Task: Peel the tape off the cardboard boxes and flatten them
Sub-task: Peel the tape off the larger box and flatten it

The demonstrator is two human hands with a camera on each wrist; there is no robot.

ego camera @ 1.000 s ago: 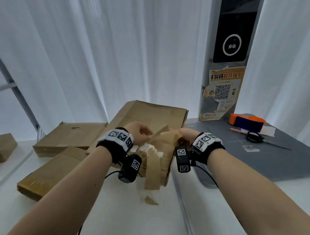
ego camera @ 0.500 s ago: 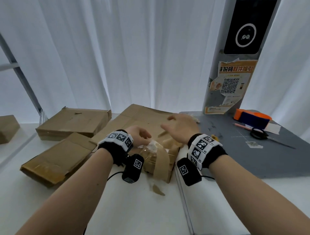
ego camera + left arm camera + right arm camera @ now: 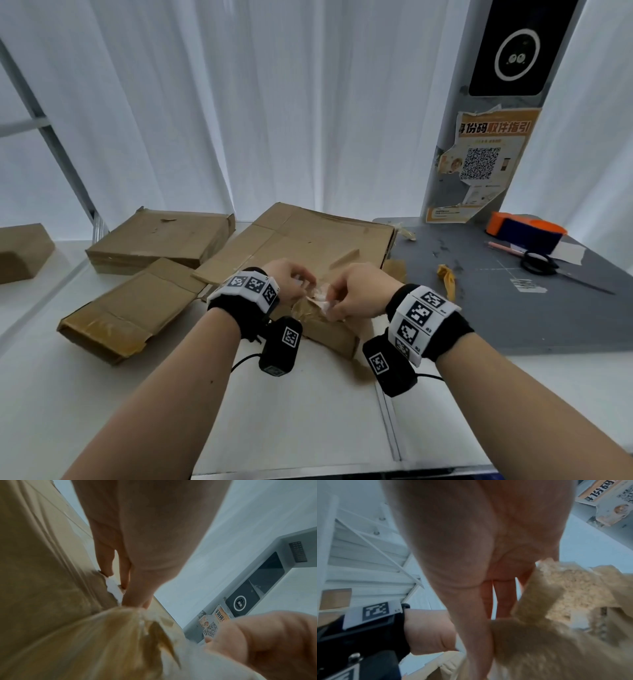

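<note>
A flattened cardboard box (image 3: 308, 236) lies at the table's middle. At its near corner both hands meet over a crumpled wad of brown tape (image 3: 313, 301) with white paper scraps stuck to it. My left hand (image 3: 291, 277) pinches a torn white edge of the tape (image 3: 115, 589) between thumb and fingertips. My right hand (image 3: 356, 291) grips the other side of the tape (image 3: 556, 601), fingers curled. The left wrist view shows the tape (image 3: 120, 635) stretched between the two hands, with the right hand (image 3: 265, 642) close by.
Two more cardboard boxes (image 3: 161, 240) (image 3: 126, 308) lie to the left, and a small one (image 3: 20, 250) at the far left. On the grey mat (image 3: 496, 308) at the right are a loose tape scrap (image 3: 448, 277), scissors (image 3: 541, 263), a pen (image 3: 507, 248) and an orange tape roll (image 3: 527, 233).
Half a second ago my right hand was open and lifted over the box; it has come back and taken hold of the tape wad. My left hand stayed on the tape.
</note>
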